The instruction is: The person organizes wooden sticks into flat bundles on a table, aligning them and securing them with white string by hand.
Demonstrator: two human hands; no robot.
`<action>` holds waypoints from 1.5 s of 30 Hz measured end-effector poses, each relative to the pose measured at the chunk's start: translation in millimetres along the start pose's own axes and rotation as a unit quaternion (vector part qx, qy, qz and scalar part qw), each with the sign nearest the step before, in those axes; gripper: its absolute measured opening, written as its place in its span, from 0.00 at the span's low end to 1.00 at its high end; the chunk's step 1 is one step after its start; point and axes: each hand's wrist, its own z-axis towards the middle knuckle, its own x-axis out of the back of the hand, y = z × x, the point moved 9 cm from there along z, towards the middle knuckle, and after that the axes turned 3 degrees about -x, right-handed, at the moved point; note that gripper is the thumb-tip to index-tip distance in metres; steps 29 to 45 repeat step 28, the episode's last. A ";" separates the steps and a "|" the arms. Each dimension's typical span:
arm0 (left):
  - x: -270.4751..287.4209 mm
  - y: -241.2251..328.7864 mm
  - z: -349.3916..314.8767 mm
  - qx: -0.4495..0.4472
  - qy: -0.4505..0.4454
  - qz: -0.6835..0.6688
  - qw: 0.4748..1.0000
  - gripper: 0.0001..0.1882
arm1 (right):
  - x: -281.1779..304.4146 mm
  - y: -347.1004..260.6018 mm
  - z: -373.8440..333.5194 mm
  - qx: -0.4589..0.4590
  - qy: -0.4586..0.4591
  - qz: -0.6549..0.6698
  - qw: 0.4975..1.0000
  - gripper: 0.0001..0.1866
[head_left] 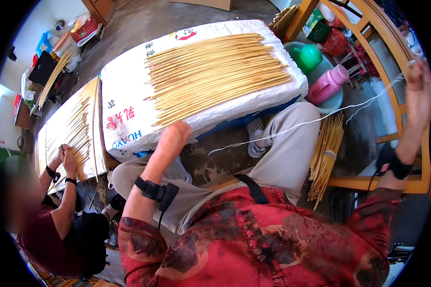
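Observation:
Thin straw-coloured stalks [215,76] lie side by side in a flat layer on a low table covered with white printed sacking [124,76]. My left hand [175,133] is closed at the table's near edge, just below the nearest stalks; what its fingers hold, if anything, is hidden. Raised far out to the right, my right hand [418,76] is closed on a white string [297,127]. The string slants down to the left across my knee, and its loose end hangs short of my left hand. A shorter strand dangles beside it.
A tied bundle of stalks [326,153] stands right of my leg, near a wooden frame [390,71]. Beyond my knee, a basin [337,101] holds a green flask [309,57] and a pink flask [328,83]. At left, a co-worker's hands [67,158] touch stalks on another board [98,129].

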 end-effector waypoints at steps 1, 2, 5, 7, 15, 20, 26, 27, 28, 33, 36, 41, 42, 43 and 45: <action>15.9 -18.1 -4.5 0.061 0.019 0.014 0.998 0.06 | -28.2 52.9 -13.7 -0.068 -0.054 0.070 0.994 0.11; 15.3 -20.5 5.3 0.054 0.020 0.004 0.998 0.06 | -67.4 73.9 -39.7 -0.109 -0.093 0.038 0.989 0.10; 17.3 -38.5 9.9 0.064 0.038 0.072 0.995 0.04 | -164.6 188.6 -121.4 -0.291 -0.227 -0.059 0.928 0.09; -0.7 -27.0 25.1 0.034 0.031 0.076 0.996 0.05 | -186.7 257.4 -174.7 -0.417 -0.254 -0.028 0.872 0.08; -21.6 -38.7 26.1 0.021 -0.005 0.122 0.992 0.10 | -218.7 385.8 -245.1 -0.444 -0.208 -0.095 0.866 0.09; -28.0 -31.4 35.0 -0.003 -0.005 0.130 0.991 0.11 | -216.4 406.3 -253.0 -0.452 -0.161 -0.094 0.872 0.09; -32.7 -37.8 38.9 0.007 -0.004 0.147 0.989 0.10 | -218.1 409.2 -259.4 -0.475 -0.177 -0.099 0.856 0.10; -33.4 -37.4 39.1 -0.002 0.002 0.168 0.986 0.11 | -217.7 410.0 -257.8 -0.465 -0.186 -0.107 0.859 0.10; -34.4 -36.2 40.3 -0.011 0.009 0.189 0.982 0.11 | -216.4 411.5 -255.8 -0.453 -0.194 -0.116 0.862 0.10; -34.4 -36.2 40.3 -0.011 0.009 0.189 0.982 0.11 | -216.4 411.5 -255.8 -0.453 -0.194 -0.116 0.862 0.10; -34.4 -36.2 40.3 -0.011 0.009 0.189 0.982 0.11 | -216.4 411.5 -255.8 -0.453 -0.194 -0.116 0.862 0.10; -34.4 -36.2 40.3 -0.011 0.009 0.189 0.982 0.11 | -216.4 411.5 -255.8 -0.453 -0.194 -0.116 0.862 0.10; -34.4 -36.2 40.3 -0.011 0.009 0.189 0.982 0.11 | -216.4 411.5 -255.8 -0.453 -0.194 -0.116 0.862 0.10; -34.4 -36.2 40.3 -0.011 0.009 0.189 0.982 0.11 | -216.4 411.5 -255.8 -0.453 -0.194 -0.116 0.862 0.10; -34.4 -36.2 40.3 -0.011 0.009 0.189 0.982 0.11 | -216.4 411.5 -255.8 -0.453 -0.194 -0.116 0.862 0.10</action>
